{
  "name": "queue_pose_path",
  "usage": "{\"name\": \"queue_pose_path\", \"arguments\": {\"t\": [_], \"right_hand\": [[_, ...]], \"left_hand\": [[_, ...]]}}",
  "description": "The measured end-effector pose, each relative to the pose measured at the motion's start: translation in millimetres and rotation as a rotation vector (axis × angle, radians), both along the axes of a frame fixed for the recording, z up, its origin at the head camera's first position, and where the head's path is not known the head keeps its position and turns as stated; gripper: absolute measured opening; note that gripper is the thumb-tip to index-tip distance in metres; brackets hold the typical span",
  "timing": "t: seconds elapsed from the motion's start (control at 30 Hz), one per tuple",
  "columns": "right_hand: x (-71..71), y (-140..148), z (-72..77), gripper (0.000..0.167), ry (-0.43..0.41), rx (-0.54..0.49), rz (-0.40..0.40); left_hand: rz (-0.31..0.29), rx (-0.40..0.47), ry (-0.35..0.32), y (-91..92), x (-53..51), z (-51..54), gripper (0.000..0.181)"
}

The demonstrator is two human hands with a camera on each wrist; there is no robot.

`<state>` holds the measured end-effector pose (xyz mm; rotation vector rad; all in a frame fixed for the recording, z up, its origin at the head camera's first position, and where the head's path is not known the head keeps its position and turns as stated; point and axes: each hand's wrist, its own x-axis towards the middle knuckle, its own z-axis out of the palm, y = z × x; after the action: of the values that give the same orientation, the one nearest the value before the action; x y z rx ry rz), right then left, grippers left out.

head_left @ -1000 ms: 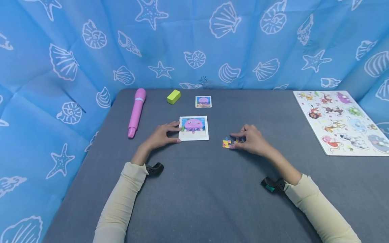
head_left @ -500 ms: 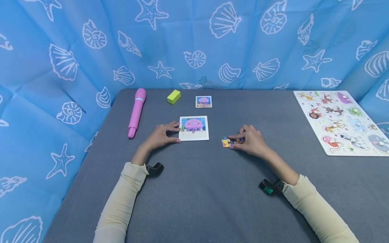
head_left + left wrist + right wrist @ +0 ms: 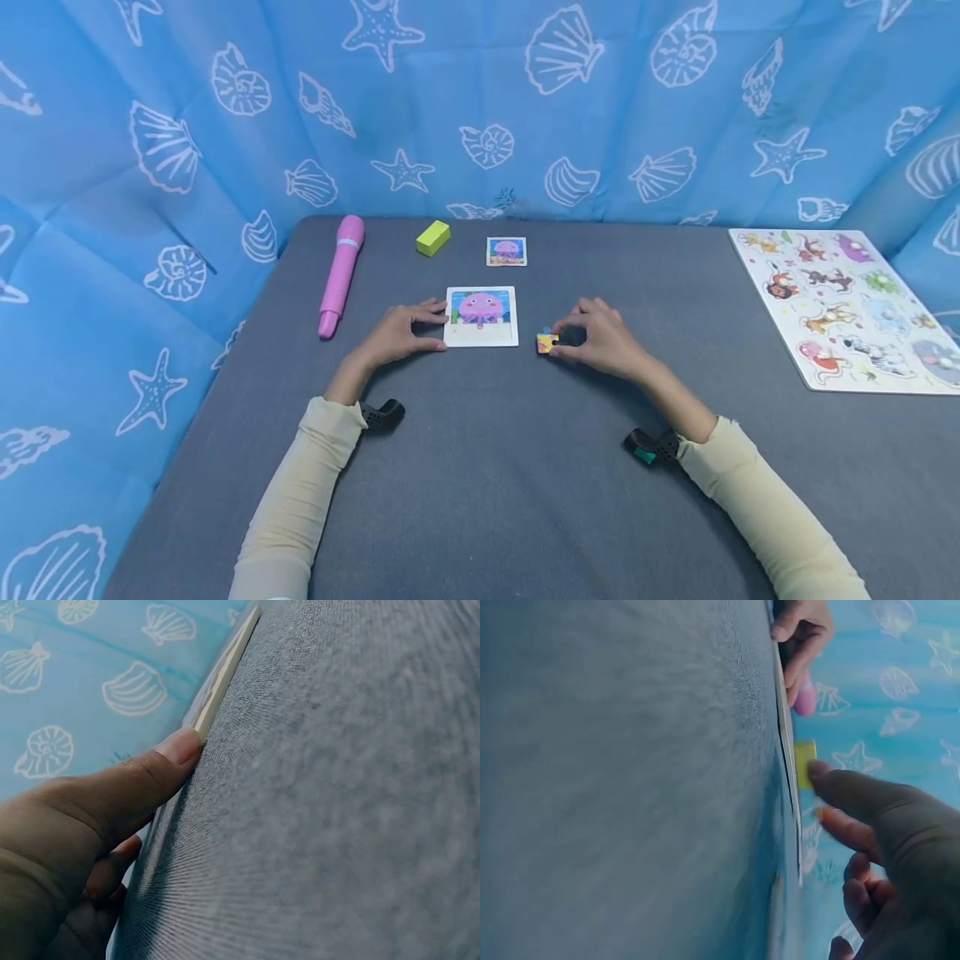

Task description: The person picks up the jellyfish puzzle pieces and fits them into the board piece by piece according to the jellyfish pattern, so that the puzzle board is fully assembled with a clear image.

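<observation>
In the head view my left hand (image 3: 401, 332) rests at the left edge of a white-framed jellyfish puzzle (image 3: 482, 335). Its thumb and fingers are spread along that edge, and in the left wrist view the thumb (image 3: 150, 776) touches the board's corner. The puzzle's upper part shows a pink jellyfish; its lower strip is pale. Right of the frame, my right hand (image 3: 603, 337) pinches a small yellow and pink puzzle piece (image 3: 547, 342) between thumb and index finger. The right wrist view barely shows the piece.
Behind the frame lie a small jellyfish picture card (image 3: 506, 252) and a yellow-green block (image 3: 432, 238). A pink microphone-shaped toy (image 3: 342, 275) lies at the left. At the far right is an animal puzzle board (image 3: 832, 379). A blue shell-print curtain (image 3: 450, 92) borders the grey table (image 3: 480, 483).
My right hand has moved left and slightly away from me with the yellow puzzle piece, closer to the frame. My left hand has stayed at the frame's left edge. The head view has shifted slightly.
</observation>
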<state>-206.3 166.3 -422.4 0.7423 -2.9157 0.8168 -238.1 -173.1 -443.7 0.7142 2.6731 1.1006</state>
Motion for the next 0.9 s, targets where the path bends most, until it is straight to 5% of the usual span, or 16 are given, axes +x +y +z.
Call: {"name": "queue_pose_path", "arguments": {"t": [0.47, 0.9], "right_hand": [[-31.4, -92, 9.6, 0.031, -0.067, -0.002, 0.09], [-38.5, -114, -4.5, 0.03, -0.058, 0.009, 0.092]], "left_hand": [[-0.015, 0.017, 0.005, -2.2, -0.4, -0.3, 0.049], [-0.015, 0.039, 0.003, -2.5, -0.6, 0.2, 0.047]]}}
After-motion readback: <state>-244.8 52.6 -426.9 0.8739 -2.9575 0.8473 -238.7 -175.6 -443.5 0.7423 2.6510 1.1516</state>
